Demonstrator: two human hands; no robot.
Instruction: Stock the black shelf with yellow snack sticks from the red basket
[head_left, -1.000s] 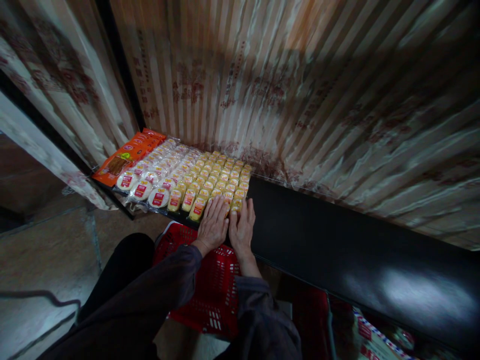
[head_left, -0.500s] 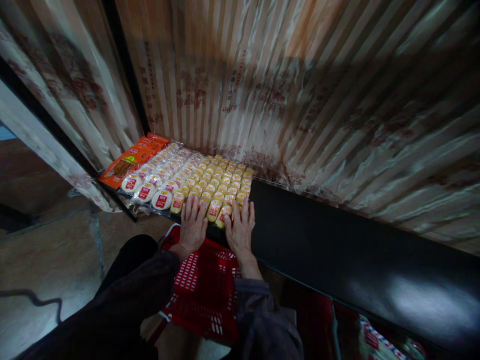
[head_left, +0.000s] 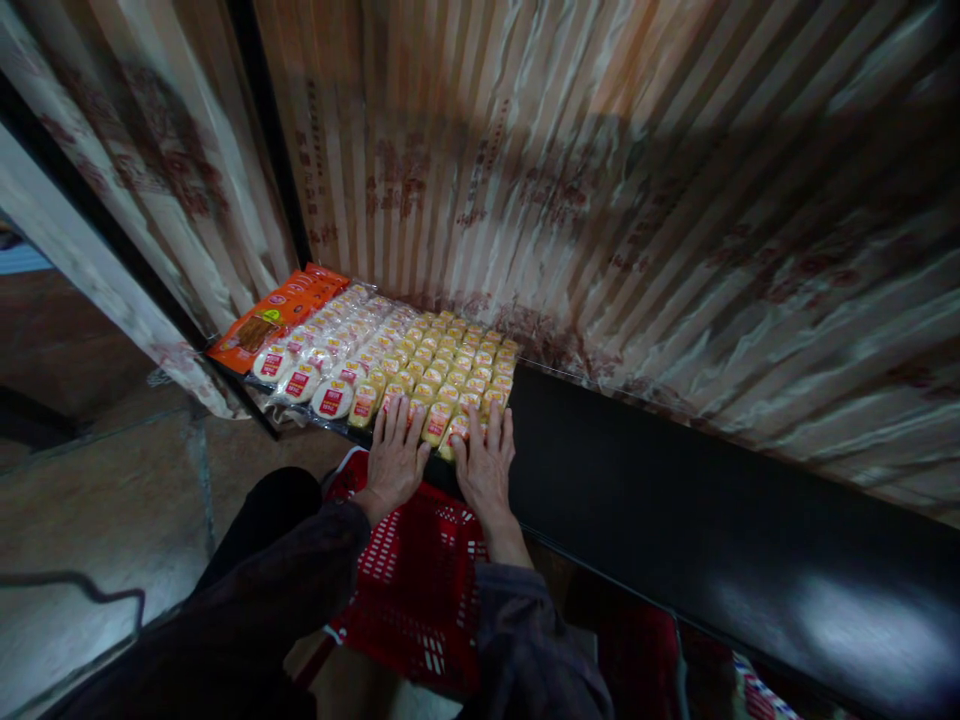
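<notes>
Rows of small yellow wrapped packets (head_left: 450, 362) lie on a black shelf (head_left: 675, 500). My left hand (head_left: 395, 455) rests flat with fingers spread on the front row of these packets. My right hand (head_left: 486, 462) lies flat beside it, fingers stretched over the rightmost front packets. Left of the yellow rows sit white round packets with red labels (head_left: 315, 372), and an orange packet (head_left: 271, 318) lies at the far left end. A red plastic basket (head_left: 420, 580) stands below my hands.
Striped, wrinkled sheeting (head_left: 600, 200) hangs behind the shelf. The shelf runs dark and bare to the right. A tiled floor (head_left: 97, 500) lies to the left. Printed packages (head_left: 757, 695) show at the bottom right edge.
My left hand has slid left, away from my right hand, and now lies flat on the front yellow packets. The right hand has stayed nearly in place.
</notes>
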